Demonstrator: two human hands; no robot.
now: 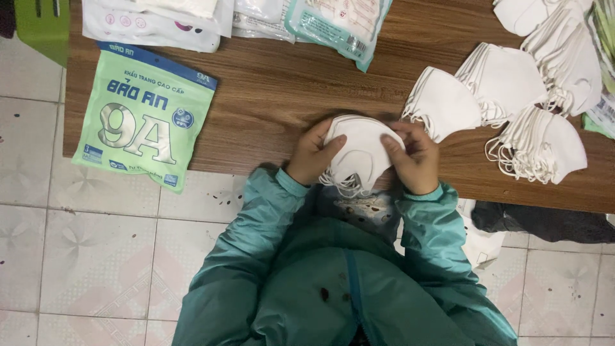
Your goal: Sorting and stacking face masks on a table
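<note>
Stack of white masks [360, 154] gripped at table edge between left hand [315, 154] and right hand [413, 160], both closed on it | four finished stacks [506, 109] laid beyond right hand | green pouch [144, 115] lying unfilled, well outside left hand | bagging judged outstanding

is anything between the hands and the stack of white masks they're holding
Nothing visible. The left hand and the right hand grip the stack of white fabric face masks directly from both sides, over the edge of the brown wooden table.
</note>
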